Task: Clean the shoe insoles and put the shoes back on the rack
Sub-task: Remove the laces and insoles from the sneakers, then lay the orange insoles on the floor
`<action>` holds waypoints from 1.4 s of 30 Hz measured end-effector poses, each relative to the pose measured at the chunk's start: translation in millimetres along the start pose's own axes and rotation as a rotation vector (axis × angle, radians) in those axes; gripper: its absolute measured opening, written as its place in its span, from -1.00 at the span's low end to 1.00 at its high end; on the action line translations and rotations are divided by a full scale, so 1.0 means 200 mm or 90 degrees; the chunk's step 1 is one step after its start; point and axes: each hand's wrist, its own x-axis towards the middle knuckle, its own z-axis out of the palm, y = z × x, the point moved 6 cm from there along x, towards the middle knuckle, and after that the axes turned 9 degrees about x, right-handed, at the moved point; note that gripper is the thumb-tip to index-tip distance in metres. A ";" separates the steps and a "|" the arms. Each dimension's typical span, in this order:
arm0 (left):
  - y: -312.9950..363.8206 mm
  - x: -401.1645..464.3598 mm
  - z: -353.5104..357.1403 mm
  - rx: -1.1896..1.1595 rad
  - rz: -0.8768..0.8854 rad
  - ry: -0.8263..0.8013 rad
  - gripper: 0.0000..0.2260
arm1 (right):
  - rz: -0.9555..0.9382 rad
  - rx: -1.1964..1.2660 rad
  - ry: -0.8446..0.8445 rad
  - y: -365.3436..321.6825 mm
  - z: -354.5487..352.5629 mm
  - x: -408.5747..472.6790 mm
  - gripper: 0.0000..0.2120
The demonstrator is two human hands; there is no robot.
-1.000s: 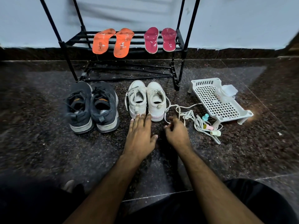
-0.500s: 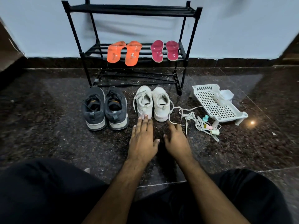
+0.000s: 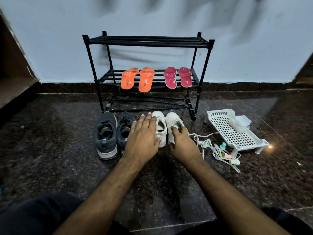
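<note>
Insoles lie in two pairs on our rack's [image 3: 201, 65] middle shelf: the orange insoles [image 3: 137, 79] to the left, the pink insoles [image 3: 177, 77] to the right, both speckled with pale marks. On the dark floor before the rack we see the white shoes [image 3: 166, 123], unlaced, beside the dark shoes [image 3: 108, 136]. Our left hand [image 3: 144, 138] hovers flat with fingers spread over the left white shoe; our right hand [image 3: 183, 143] curls its fingers on the right white shoe's collar. Loose white laces [image 3: 210, 146] trail toward the white tray [image 3: 232, 131].
</note>
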 end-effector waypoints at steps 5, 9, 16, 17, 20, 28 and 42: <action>-0.24 0.21 0.07 -0.067 -0.046 -0.011 -0.33 | -0.018 0.003 -0.014 -0.14 0.05 0.22 -0.51; -0.41 0.41 0.16 -0.201 -0.095 -0.016 -0.29 | -0.015 0.006 -0.016 -0.24 0.09 0.42 -0.54; -0.78 0.72 0.35 -0.752 -0.339 0.010 -0.35 | -0.017 0.149 -0.016 -0.34 0.17 0.95 -0.32; -0.78 0.75 0.38 -0.837 -0.359 -0.001 -0.41 | -0.024 0.176 -0.021 -0.35 0.18 1.00 -0.30; -0.78 0.88 0.44 -0.906 -0.340 -0.002 -0.51 | -0.021 0.314 -0.035 -0.36 0.25 1.17 -0.28; -0.87 1.06 0.64 -1.087 -0.453 0.046 -0.74 | 0.015 0.400 0.004 -0.24 0.38 1.46 -0.32; -0.83 0.65 0.63 -1.204 -0.652 0.173 -0.54 | 0.239 0.821 0.115 -0.12 0.38 0.81 -0.63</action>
